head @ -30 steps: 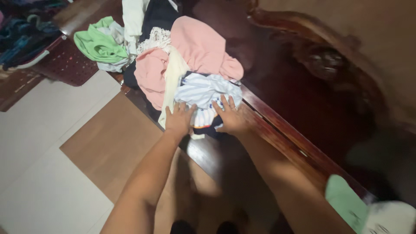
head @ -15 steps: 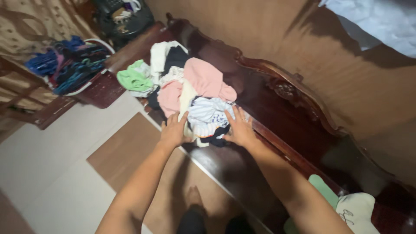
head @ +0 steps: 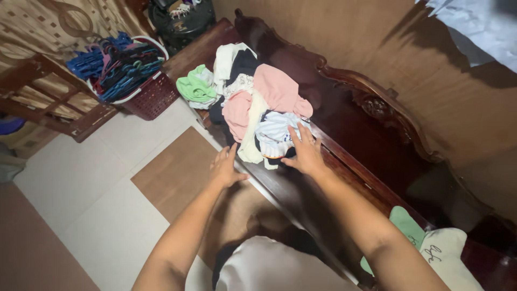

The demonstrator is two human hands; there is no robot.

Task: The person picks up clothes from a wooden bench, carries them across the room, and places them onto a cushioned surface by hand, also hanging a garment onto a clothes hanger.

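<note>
In the head view, a pile of clothes [head: 253, 105] is seen heaped on the seat of a dark carved wooden bench [head: 344, 134], and a striped light-blue garment [head: 274, 134] lies at the pile's near end, by the bench's front edge. The right hand [head: 305, 153] is laid flat on this garment with fingers spread; nothing is pinched. The left hand [head: 225, 168] is held open just off the bench edge, fingers loosely apart and touching nothing that can be made out. From the left hand the garment lies at about two o'clock, near but apart; from the right hand it lies at eleven o'clock, under the fingertips, so the right hand is the nearer. The pile's long axis runs from five o'clock to eleven o'clock along the seat. A basket of hangers [head: 121, 67] stands at ten o'clock, well apart.
</note>
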